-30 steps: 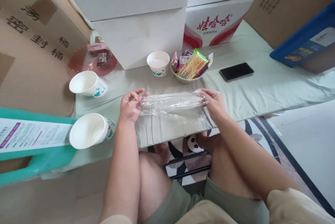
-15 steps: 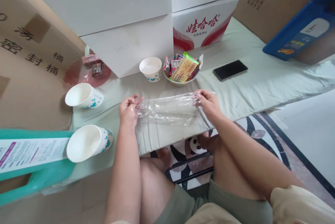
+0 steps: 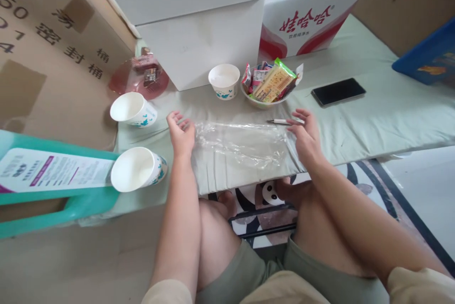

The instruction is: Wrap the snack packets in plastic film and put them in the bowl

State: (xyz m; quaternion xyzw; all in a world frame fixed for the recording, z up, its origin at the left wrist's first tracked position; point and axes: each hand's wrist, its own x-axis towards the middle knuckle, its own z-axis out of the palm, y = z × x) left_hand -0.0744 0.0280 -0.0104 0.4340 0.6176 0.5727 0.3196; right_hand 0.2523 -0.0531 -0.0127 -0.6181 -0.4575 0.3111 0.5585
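Note:
A crumpled sheet of clear plastic film [image 3: 245, 145] lies on the pale green cloth [image 3: 220, 178] in front of me. At its left end is my left hand [image 3: 182, 133], fingers apart and curved, holding nothing. My right hand [image 3: 304, 136] is just beyond the film's right end, its fingers likewise spread and nothing in them. A slim white pen [image 3: 280, 121] lies on the cloth, its right end partly behind my right fingers. Behind the film stands a bowl [image 3: 265, 103] heaped with packaged snacks [image 3: 273, 84].
Paper cups stand at the back [image 3: 224, 82] and lean on the left [image 3: 137, 110], [image 3: 138, 171] near a green container [image 3: 88, 204]. A phone [image 3: 338, 92] lies right of the bowl. White boxes [image 3: 216, 43], a brown carton [image 3: 53, 81] and a blue bottle [image 3: 426, 58] border the cloth.
Both hands have let go of the plastic film, which now rests on the cloth. My fingers have spread, and the pen has come into view. The camera view has shifted.

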